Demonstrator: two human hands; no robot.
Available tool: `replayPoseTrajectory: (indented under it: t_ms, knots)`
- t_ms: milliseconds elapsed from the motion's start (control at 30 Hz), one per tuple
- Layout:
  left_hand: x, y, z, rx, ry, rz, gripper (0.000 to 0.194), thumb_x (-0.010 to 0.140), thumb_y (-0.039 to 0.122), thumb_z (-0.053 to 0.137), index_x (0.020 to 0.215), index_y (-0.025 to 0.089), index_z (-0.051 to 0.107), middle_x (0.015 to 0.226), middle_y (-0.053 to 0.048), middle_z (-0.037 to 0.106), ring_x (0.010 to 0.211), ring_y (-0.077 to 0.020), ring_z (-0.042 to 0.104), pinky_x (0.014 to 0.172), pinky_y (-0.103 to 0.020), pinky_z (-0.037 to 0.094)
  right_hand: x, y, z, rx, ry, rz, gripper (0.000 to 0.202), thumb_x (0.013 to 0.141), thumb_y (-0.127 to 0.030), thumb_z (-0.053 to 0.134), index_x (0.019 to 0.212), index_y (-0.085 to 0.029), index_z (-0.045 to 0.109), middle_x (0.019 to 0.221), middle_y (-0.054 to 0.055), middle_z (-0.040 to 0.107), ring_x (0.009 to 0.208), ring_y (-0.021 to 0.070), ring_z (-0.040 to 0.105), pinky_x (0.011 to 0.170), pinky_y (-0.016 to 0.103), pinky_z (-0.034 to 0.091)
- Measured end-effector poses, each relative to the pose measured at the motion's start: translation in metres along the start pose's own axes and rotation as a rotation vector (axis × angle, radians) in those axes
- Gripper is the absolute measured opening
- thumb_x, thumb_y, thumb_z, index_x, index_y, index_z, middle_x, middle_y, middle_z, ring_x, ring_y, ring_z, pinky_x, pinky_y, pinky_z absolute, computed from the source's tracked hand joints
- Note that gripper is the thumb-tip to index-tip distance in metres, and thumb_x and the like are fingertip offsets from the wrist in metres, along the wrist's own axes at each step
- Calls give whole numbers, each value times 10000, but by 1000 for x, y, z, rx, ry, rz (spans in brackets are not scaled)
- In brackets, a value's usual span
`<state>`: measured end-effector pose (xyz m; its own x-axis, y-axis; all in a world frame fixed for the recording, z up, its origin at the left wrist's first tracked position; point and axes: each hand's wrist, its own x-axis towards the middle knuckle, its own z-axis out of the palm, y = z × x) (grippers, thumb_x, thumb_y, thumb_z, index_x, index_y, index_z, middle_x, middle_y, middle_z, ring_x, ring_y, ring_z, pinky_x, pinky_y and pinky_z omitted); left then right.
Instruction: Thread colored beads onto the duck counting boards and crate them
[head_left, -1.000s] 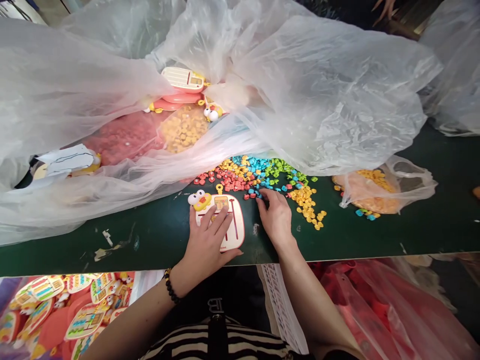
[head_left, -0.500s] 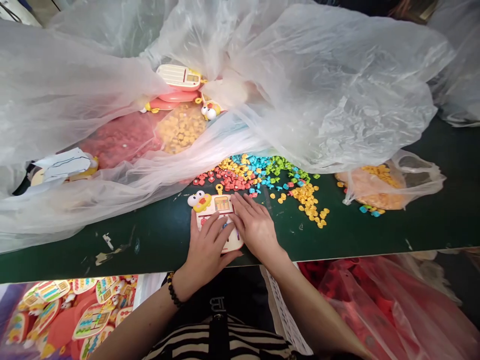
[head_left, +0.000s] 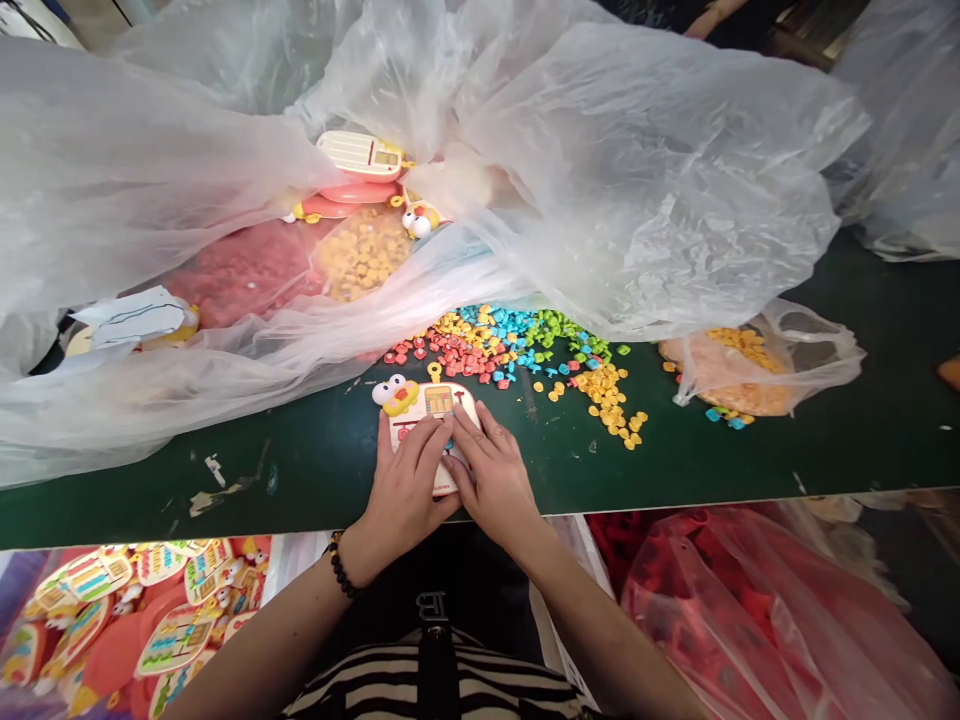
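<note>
A cream toy board with a big-eyed yellow duck head, a yellow loop and slots in its face lies on the green table. My left hand grips its left side, a finger along the edge and the others curled over the face. From the right, my right hand reaches over the board, its fingers bent and pressed together near the middle slots, where both hands' fingertips meet. Whatever lies under these fingertips is hidden. Just beyond the board are loose red pieces, yellow pieces, blue pieces and green pieces.
Large clear plastic sheeting covers the back, over more toy boards and bagged pieces. A small plastic bag of orange-yellow pieces lies right. Below the table edge are a heap of boards and a red-filled bag.
My right hand has shifted left and down over the board, its fingers now more bent and closer to my left hand's fingertips. The view has moved slightly.
</note>
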<state>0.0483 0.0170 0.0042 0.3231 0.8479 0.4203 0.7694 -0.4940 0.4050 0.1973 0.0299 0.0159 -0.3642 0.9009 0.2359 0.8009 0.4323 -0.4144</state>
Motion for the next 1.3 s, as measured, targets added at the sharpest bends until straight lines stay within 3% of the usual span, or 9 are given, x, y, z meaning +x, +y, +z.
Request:
replayPoseTrajectory:
  t_ms: [133,267,400,667,800,900,1100,1200,1300]
  knots:
    - [2,0,-2,33,-21,16,624,852,389,563,1372,94,380,1355,-216,521,1278,-295,477,1146,-607,120,8,18,-12,155,-20,-99,355,928,-248,474,1258,-242,605,1316,55,612,1329,262,455,1020,466,463]
    - [4,2,-5,34,-97,17,561,833,480,604,1296,179,507,1350,-141,555,1255,-298,490,1151,-615,67,36,63,-30,113,243,116,265,929,-223,469,1043,-216,708,1095,87,713,1015,225,667,899,403,532]
    - [2,0,-6,-6,-98,13,417,813,488,640,1146,236,623,1198,-74,659,1229,-291,505,1150,-621,76,55,91,-34,-29,72,149,187,856,-184,562,953,-186,723,963,108,715,885,259,677,757,397,551]
    - [0,-3,-5,-27,-89,27,421,770,473,687,1127,257,635,1138,-59,672,1197,-286,532,1153,-620,99,46,53,-21,130,288,72,193,917,-310,543,955,-236,717,962,44,746,911,202,676,848,355,527]
    - [0,-2,-5,4,-100,17,452,773,458,682,1160,235,614,1139,-82,660,1198,-295,535,1148,-632,123,43,33,-8,-4,141,-39,240,936,-231,500,1042,-254,714,1108,38,727,1010,213,656,882,374,495]
    - [-1,-2,-3,0,-68,-15,623,774,473,667,1286,159,503,1212,-144,615,1206,-293,530,1155,-612,148,31,26,-6,-98,81,-34,288,945,-222,479,1159,-252,670,1215,45,677,1099,231,627,875,386,491]
    - [-1,-1,0,16,-6,-11,728,831,426,583,1420,100,305,1294,-181,572,1235,-278,512,1162,-580,150,0,8,-7,-8,12,-55,366,938,-231,473,1288,-215,579,1300,62,622,1313,270,472,961,428,473]
    - [1,0,-1,26,-46,-10,728,842,437,567,1434,102,306,1335,-185,551,1252,-279,503,1164,-578,122,5,14,-10,128,-17,-110,365,933,-202,447,1266,-239,592,1285,54,635,1338,254,447,979,436,474]
    - [2,0,-4,28,-99,0,671,809,484,620,1368,160,440,1329,-148,570,1233,-289,516,1165,-589,86,26,41,-19,180,135,-13,299,941,-211,431,1106,-251,677,1137,58,710,1124,215,628,929,396,509]
